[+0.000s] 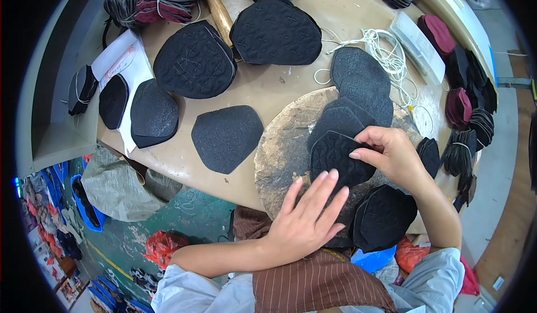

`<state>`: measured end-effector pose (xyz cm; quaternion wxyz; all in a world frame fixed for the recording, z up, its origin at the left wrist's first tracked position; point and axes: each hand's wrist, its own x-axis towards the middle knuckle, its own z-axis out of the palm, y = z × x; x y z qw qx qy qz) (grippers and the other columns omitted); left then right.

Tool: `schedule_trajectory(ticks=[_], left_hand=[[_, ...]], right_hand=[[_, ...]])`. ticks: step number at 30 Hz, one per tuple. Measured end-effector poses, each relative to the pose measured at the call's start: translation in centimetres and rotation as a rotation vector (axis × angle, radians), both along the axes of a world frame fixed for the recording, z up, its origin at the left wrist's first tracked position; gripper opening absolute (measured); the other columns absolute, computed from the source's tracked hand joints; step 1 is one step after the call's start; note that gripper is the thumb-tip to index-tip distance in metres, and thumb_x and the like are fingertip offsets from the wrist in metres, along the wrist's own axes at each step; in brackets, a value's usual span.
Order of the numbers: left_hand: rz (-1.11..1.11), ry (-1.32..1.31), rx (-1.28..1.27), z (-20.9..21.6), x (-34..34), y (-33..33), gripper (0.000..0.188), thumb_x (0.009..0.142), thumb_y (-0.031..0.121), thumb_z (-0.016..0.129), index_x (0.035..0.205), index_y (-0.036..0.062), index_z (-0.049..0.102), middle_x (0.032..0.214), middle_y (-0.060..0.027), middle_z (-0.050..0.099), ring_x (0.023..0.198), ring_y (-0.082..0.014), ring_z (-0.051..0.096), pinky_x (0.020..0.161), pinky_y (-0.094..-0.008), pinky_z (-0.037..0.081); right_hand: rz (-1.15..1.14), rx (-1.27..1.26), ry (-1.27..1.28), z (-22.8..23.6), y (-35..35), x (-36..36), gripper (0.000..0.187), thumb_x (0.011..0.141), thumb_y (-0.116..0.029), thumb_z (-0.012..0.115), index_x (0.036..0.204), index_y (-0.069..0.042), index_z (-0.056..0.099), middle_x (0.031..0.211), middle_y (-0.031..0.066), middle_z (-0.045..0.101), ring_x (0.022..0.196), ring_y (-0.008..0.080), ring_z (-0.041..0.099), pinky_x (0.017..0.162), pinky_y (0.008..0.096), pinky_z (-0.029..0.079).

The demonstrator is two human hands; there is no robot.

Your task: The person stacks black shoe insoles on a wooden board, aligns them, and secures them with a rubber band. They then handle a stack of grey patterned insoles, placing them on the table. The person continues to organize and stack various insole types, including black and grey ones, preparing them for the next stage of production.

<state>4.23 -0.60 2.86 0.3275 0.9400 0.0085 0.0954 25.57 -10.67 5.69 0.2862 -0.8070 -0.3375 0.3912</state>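
A: Left end first?
B: Tied black bundle (82, 90), then two small dark stacks: one black (114, 102), one greyer (154, 113). Next, a lone flat piece (227, 139) on the tan table (187, 159), apart from the round wooden block (282, 145).
A: Left hand (306, 218)?
B: Palm down, fingers spread wide, gripping nothing. Tips at the near edge of the quilted black piece (338, 155). Can't tell if they press.
A: Where's that piece sitting?
B: Over the block, overlapping the near end of a trail of dark pieces (361, 70) that runs away past the block's far rim. Thick black stack (385, 218) near the block's near-right edge.
A: Right hand (394, 153)?
B: Narrow pinch, thumb and index on the piece's right edge.
A: Handling tips?
B: I'd keep that pinch light and at the rim, so the layer doesn't crease. Left fingers flat, steadying the near edge; pushing hard could skew the overlap below.
A: Far right?
B: Tied dark bundle (460, 152).
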Motion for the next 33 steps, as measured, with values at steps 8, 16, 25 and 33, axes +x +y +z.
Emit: schedule_trajectory(ticks=[8,16,25,33], left_hand=[[0.008,0.234,0.125,0.1,3.7,0.5,0.074,0.072,0.063,0.063,0.134,0.0241,0.052,0.149,-0.0174,0.03,0.137,-0.0345,0.026,0.104,-0.0555,0.019],[0.02,0.165,0.074,0.5,3.7,4.1,0.087,0.078,0.047,0.067,0.143,0.0038,0.03,0.146,-0.0159,0.034,0.136,-0.0285,0.032,0.108,-0.057,0.016],[0.072,0.264,0.206,0.1,1.7,1.5,0.084,0.077,0.044,0.069,0.142,0.0035,0.035,0.15,-0.0205,0.025,0.139,-0.0346,0.024,0.108,-0.0551,0.013],[0.075,0.279,0.226,0.2,0.3,-0.3,0.078,0.079,0.046,0.066,0.14,0.0045,0.039,0.147,-0.0285,0.025,0.136,-0.0409,0.027,0.106,-0.0581,0.019]], right_hand=[[0.113,-0.178,-0.256,1.2,1.6,0.4,0.026,0.072,-0.015,0.075,0.077,-0.001,0.055,0.063,0.0119,0.056,0.056,0.0227,0.055,0.051,0.0344,0.041],[-0.015,0.325,-0.325,1.4,-3.6,0.3,0.021,0.072,-0.003,0.073,0.077,-0.003,0.053,0.091,0.0117,0.06,0.085,0.0263,0.059,0.078,0.0336,0.047],[-0.38,0.131,0.395,7.6,-13.3,-0.6,0.038,0.075,0.0,0.074,0.108,-0.002,0.056,0.085,0.0041,0.063,0.084,0.0072,0.062,0.075,0.0211,0.05],[-0.42,-0.203,-0.619,1.6,-16.3,2.5,0.051,0.074,-0.011,0.075,0.119,0.001,0.055,0.097,0.0137,0.057,0.09,0.024,0.057,0.081,0.0338,0.047]])
